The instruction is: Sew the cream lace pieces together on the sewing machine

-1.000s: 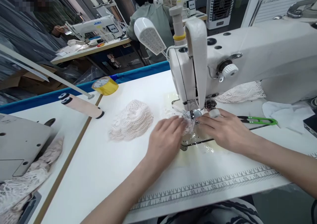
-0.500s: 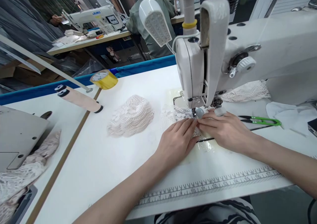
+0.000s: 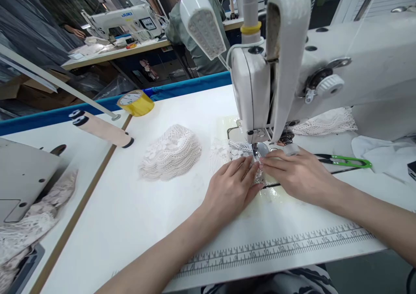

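Observation:
A white lace piece [image 3: 238, 150] lies under the presser foot [image 3: 255, 149] of the white sewing machine [image 3: 251, 94]. My left hand [image 3: 231, 185] rests flat on the lace just in front of the foot, fingers spread a little. To the right of the foot, my right hand [image 3: 297, 172] has its fingers bent and pressed together at the lace edge; its thumb is hidden. The fingertips of both hands almost meet. Left of the machine sits a stack of scalloped lace pieces [image 3: 172, 153].
Green thread snips [image 3: 349, 161] lie right of my right hand. Yellow tape [image 3: 136, 103] and a thread cone [image 3: 102, 130] are at the left back. A printed ruler [image 3: 276, 249] runs along the front edge. People work at machines beyond the blue edge [image 3: 191, 83].
My left fingertips have shifted slightly, and a little more lace shows near the foot. The camera view has moved slightly. A background person's hand has lowered.

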`<action>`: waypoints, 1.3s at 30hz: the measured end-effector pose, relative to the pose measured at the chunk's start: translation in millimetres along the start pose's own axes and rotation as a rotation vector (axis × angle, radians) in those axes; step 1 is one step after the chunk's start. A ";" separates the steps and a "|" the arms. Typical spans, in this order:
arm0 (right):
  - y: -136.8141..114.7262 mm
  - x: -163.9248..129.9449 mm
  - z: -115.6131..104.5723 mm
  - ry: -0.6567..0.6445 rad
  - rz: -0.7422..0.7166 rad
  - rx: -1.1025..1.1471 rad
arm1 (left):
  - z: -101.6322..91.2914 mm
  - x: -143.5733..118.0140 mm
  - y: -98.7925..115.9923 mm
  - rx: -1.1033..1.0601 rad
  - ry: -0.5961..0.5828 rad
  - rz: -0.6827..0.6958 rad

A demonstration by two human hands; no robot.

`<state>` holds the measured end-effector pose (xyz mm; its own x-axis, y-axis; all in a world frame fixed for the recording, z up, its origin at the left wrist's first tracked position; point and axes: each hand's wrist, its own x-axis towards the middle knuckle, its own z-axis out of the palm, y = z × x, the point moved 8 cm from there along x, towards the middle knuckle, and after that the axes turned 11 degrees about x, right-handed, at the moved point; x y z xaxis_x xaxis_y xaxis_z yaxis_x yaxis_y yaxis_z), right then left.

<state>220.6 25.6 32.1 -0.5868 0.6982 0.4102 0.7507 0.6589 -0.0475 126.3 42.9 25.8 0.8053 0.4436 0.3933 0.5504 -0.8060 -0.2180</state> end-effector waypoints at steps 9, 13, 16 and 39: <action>2.5 -0.4 2.1 -0.014 0.019 -0.015 | 2.9 0.4 -2.2 -0.009 0.017 -0.015; 2.2 0.0 0.7 0.013 0.012 -0.021 | -1.8 -1.2 -4.9 -0.068 0.040 -0.016; -0.2 3.1 -4.5 0.087 -0.023 -0.021 | -5.7 -3.1 -7.1 -0.109 0.076 -0.009; 40.9 1.9 -4.8 0.313 0.347 0.160 | 18.7 37.1 -30.0 -0.151 -0.047 -0.335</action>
<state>251.6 52.5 35.2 -0.1727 0.7827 0.5980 0.8153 0.4543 -0.3590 143.8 90.9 30.2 0.5971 0.7073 0.3783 0.7492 -0.6603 0.0519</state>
